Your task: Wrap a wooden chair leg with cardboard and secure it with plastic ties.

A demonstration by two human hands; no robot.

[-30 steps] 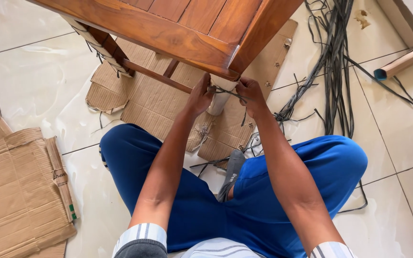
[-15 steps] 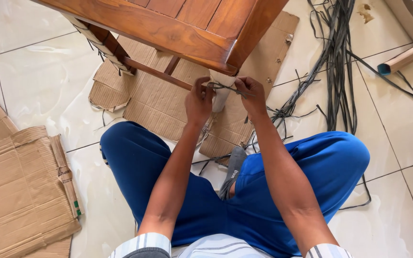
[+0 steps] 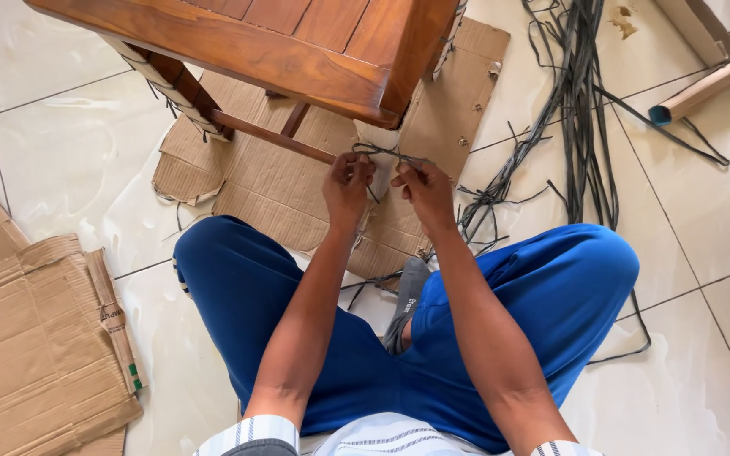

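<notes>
A: Both hands are on that dark strap (image 3: 386, 154). What makes this step go well?

B: I'd judge it needs even tension. The left hand (image 3: 346, 184) has its fingers curled shut, pinching one end of the strap, and the right hand (image 3: 422, 190) is closed on the other end. Pulling both ends evenly should keep the loop snug round the padded table leg (image 3: 375, 148) and stop the wrapping from sliding.

A: Where exactly is the strap?

B: At the near corner of the wooden table (image 3: 297, 42), just under the top, between the two hands and touching the pale wrapping on the leg.

A: How does it look?

B: Thin, flat and dark grey, kinked where it crosses itself. It looks stiff. Whether it is knotted I cannot tell. More straps of the same kind lie in a loose bundle (image 3: 580, 101) on the tiled floor (image 3: 69, 143), far right, and flattened cardboard (image 3: 272, 181) lies under the table.
</notes>
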